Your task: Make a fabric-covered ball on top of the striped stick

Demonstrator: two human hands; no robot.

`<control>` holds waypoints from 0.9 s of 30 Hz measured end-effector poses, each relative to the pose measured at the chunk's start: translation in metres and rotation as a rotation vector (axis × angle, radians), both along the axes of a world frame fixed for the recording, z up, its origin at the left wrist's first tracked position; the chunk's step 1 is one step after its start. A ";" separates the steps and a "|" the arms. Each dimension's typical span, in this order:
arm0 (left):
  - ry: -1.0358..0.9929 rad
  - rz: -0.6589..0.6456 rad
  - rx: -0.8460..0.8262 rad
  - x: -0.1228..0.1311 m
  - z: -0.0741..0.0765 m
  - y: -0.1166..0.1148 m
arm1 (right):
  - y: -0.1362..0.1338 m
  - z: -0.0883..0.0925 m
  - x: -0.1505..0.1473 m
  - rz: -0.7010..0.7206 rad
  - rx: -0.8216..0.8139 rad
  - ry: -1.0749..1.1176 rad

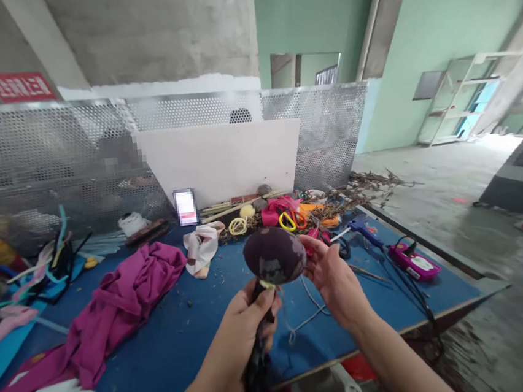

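Bare concrete wall [157,33] straight ahead, pale green wall [453,23] further right, with a white rack [448,115] standing by it. Red sign [18,87] at upper left. Perforated metal panels [53,142] along the far side, with 1 white board [225,156] leaning against them. Blue tabletop [164,335] below, littered with small scraps.

Over the near part of the tabletop, at centre, 1 dark oval disc [274,255] with paler patches on its lower face, raised clear of the surface on a dark stem [256,375]. Left hand [248,323] closed round that stem, thumb on the near side, just under the disc. Right hand [332,278] unclenched, thumb standing away from the fingers, fingertips at the disc's right rim; cannot tell whether touching or just beside it. Both of the 2 hands apart from each other, with grey cord [308,322] lying on the blue between and beyond them.

To the left, crumpled magenta cloth [127,289] stretching towards the near corner, and a pale cloth [202,246] just beside its far end. Behind the pale cloth, 1 upright phone [186,207] with a bright screen. Beyond the disc, a yellow loop bundle [238,226], a pale ball [247,211] and yellow and orange handles [287,221]. To the right, a blue glue gun [364,230], then a pink device [414,261] near the table's edge.
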State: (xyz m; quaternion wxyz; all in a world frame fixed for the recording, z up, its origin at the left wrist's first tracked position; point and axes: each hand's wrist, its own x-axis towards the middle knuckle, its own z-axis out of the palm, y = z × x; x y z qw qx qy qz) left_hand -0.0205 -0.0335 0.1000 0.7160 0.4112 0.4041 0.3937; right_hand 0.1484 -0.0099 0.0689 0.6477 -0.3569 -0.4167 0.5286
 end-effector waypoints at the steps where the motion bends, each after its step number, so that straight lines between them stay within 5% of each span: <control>1: -0.043 0.000 -0.021 0.000 0.001 0.002 | -0.002 -0.002 -0.003 0.007 0.042 -0.018; 9: -0.221 0.001 -0.157 0.005 0.004 -0.003 | -0.011 0.007 -0.042 -0.047 0.106 0.015; 14: -0.142 0.124 -0.159 0.007 -0.004 -0.003 | -0.015 0.010 -0.062 -0.160 -0.041 -0.030; 19: -0.043 0.220 -0.157 0.010 -0.009 -0.003 | -0.017 0.003 -0.068 -0.228 -0.008 -0.120; 27: -0.020 0.220 -0.194 0.011 -0.005 -0.005 | -0.017 -0.002 -0.058 -0.001 -0.069 0.043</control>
